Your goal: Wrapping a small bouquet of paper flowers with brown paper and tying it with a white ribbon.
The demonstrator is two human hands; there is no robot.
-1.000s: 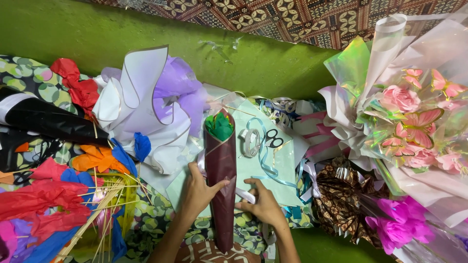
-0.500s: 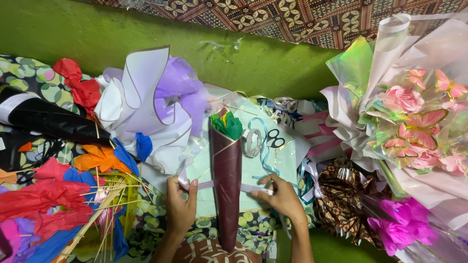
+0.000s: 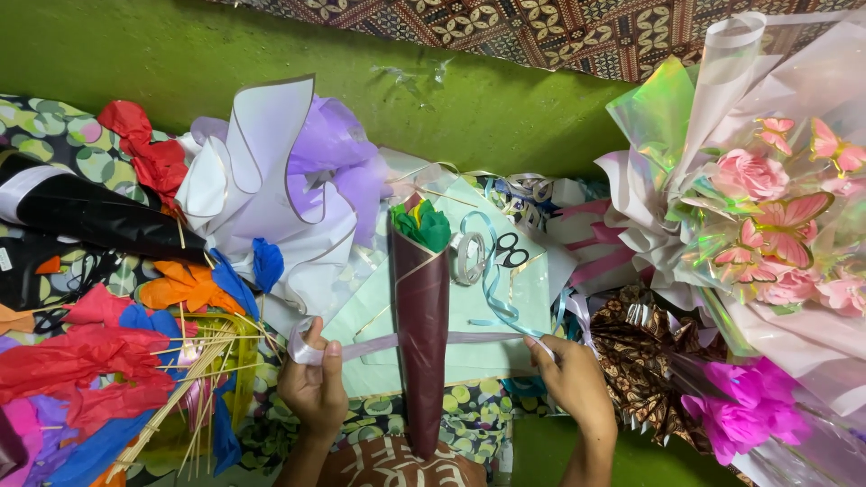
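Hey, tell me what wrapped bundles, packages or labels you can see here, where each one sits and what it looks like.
Dark maroon paper cone: centre, upright, green tissue on top.
Lilac and white ruffled wrap: upper left.
Pink flower bouquet in clear iridescent film: right.
Small white tag: far left edge, too small to describe.
No screens or signs.

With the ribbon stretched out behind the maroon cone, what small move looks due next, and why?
Probably bringing both ends forward and crossing them over the front of the maroon cone. The pale ribbon runs taut behind it, the left hand pinching one end and the right hand the other, level with each other. Nothing is wrapped or knotted at the front yet.
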